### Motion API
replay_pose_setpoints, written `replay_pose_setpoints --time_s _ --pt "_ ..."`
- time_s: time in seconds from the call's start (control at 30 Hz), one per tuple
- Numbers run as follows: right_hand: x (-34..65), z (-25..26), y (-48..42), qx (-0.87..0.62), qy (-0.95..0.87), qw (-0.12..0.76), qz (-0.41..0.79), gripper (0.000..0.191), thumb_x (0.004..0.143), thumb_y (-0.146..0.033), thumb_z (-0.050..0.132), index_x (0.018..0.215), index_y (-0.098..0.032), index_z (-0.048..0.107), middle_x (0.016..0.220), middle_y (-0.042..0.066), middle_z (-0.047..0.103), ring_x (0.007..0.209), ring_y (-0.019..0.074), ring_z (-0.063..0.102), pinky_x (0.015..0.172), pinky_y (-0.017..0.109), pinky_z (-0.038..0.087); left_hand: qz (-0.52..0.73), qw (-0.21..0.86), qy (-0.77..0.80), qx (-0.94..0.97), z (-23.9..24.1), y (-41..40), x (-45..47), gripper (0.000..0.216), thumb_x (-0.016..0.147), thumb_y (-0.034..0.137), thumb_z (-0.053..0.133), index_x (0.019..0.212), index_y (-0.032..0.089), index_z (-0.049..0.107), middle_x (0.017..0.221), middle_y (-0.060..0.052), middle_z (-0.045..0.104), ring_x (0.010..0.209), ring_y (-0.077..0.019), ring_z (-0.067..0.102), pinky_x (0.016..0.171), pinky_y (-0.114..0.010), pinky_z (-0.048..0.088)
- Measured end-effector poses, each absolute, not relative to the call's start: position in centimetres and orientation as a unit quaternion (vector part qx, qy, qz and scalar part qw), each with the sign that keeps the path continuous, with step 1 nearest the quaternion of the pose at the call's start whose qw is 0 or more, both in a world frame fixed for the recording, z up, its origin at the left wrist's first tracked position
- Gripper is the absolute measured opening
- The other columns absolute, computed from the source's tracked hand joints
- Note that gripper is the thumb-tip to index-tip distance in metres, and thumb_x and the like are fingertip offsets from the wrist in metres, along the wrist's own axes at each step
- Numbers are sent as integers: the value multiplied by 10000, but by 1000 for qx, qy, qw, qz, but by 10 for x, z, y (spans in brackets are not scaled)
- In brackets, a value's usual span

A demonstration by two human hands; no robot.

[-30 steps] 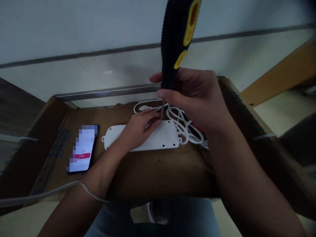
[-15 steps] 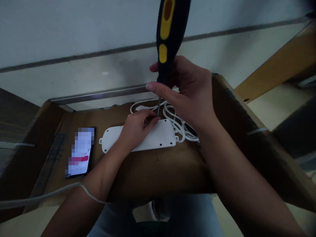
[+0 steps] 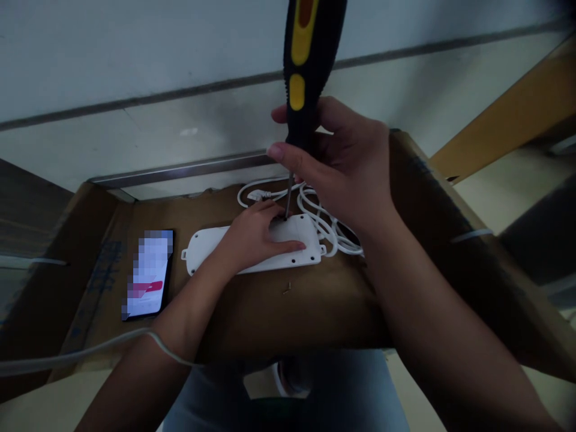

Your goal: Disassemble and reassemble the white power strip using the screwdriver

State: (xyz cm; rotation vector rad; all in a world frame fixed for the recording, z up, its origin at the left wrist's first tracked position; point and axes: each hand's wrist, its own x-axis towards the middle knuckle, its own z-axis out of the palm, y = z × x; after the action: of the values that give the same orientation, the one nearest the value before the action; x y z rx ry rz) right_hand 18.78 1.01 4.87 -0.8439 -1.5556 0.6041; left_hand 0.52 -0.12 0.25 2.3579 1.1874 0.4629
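While the left hand [image 3: 254,239] presses flat on the power strip [image 3: 307,235], the right hand [image 3: 348,171] grips a screwdriver [image 3: 308,66].
Its tip touches the strip.

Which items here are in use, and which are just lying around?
In use: screwdriver in right hand; power strip under left hand; loose screw.
Lying about: phone; coiled cord; cardboard underneath.

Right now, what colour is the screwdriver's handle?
The screwdriver handle is black with yellow patches, shown in the head view.
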Motion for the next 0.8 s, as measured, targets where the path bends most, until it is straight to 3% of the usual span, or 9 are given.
replay_pose_setpoints --time_s 0.3,0.47,0.63,0.8 --pt "187 47 10 -363 -657 608 258 269 908 -494 752 974 -236 713 977 21 656 682 79 522 564 258 451 165 235 437 853 4 -2 7 581 803 580 888 1181 168 730 1222 -116 750 1171 -334 696 1064 -479 533" --pt "187 47 11 -364 -655 612 253 271 899 -499 764 1005 -253 726 1069 21 696 685 79 520 563 258 453 166 234 426 858 4 -1 6 566 809 557 893 1175 155 733 1246 -129 750 1174 -333 697 1086 -495 530" --pt "188 49 9 -365 -654 614 249 304 900 -526 758 1054 -264 751 982 14 674 668 80 501 561 262 439 174 236 423 857 2 0 6 554 804 541 901 1174 163 736 1252 -126 747 1193 -324 697 1103 -481 527" --pt "190 53 5 -377 -654 601 262 273 907 -494 757 1086 -288 750 1118 2 714 674 75 519 574 272 447 171 237 422 858 3 0 5 557 811 563 889 1169 165 734 1241 -122 745 1180 -327 697 1076 -478 536"
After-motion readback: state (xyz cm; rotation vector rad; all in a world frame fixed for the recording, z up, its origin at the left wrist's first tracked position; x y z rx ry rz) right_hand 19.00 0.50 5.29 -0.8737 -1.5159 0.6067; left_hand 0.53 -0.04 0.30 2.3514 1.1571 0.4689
